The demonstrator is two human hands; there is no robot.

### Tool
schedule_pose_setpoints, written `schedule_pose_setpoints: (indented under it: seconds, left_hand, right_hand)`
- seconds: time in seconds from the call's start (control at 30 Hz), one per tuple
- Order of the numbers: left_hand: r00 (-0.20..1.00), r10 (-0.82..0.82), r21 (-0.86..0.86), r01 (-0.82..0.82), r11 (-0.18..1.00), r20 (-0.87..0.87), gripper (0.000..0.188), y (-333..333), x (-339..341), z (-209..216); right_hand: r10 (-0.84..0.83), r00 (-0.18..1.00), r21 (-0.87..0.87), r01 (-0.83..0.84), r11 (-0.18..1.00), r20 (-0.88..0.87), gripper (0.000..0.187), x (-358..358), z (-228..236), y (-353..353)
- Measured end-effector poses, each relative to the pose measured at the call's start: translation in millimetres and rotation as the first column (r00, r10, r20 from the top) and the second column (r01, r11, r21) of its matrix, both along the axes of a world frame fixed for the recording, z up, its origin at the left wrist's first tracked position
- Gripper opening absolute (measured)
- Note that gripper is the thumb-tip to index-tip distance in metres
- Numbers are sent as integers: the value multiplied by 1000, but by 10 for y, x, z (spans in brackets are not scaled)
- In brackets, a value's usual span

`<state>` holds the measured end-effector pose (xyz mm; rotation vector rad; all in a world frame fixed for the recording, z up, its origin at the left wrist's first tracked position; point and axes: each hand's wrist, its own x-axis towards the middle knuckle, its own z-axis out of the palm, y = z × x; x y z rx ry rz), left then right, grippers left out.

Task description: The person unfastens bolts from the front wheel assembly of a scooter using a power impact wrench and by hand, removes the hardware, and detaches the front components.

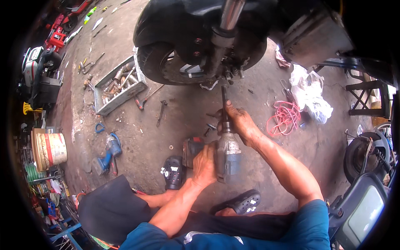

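My left hand (203,166) is wrapped round the handle of a cordless impact wrench (230,160) with a grey and blue body. Its red and black battery (193,151) sticks out to the left. At the front of the tool my right hand (242,123) is closed round a long dark extension bar (225,102), the thumb lying along it. The bar points away from me, its tip just short of the axle area under a silver fork leg (230,16). A black-tyred wheel (152,62) stands there beneath a dark fender.
A metal tray (121,106) of sockets and tools lies on the left, near a loose bolt-like tool (161,113) and a blue power tool (109,153). Pink rope (285,118) and white plastic bags (308,93) lie on the right. A black stand (368,98) is farther right.
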<state>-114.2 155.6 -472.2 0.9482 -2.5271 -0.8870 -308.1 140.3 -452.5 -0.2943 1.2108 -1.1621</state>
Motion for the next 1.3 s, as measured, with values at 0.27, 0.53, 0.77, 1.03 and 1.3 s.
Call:
schedule_pose_setpoints:
  seconds: [0.27, 0.53, 0.77, 1.03, 1.3]
  left_hand:
    - [953, -230, -146, 260, 954, 197, 60, -505, -10, 410]
    - [810, -387, 120, 374, 919, 441, 72, -1210, 642, 1125]
    - [786, -316, -39, 396, 917, 531, 63, -1563, 925, 964]
    - [851, -162, -165, 276, 947, 499, 58, -1432, 1355, 550]
    - [830, 145, -199, -42, 979, 539, 69, -1155, 1483, 5]
  right_hand:
    - [-313, 942, -47, 320, 946, 120, 46, -267, -31, -144]
    - [86, 996, -50, -85, 995, 13, 45, -223, 22, -15]
    - [-124, 991, -44, 122, 992, -51, 38, -324, -2, -163]
    - [-303, 903, 34, 328, 944, -305, 31, -876, -368, -99]
    - [-139, 763, 223, 351, 910, -631, 30, -1443, -859, 465]
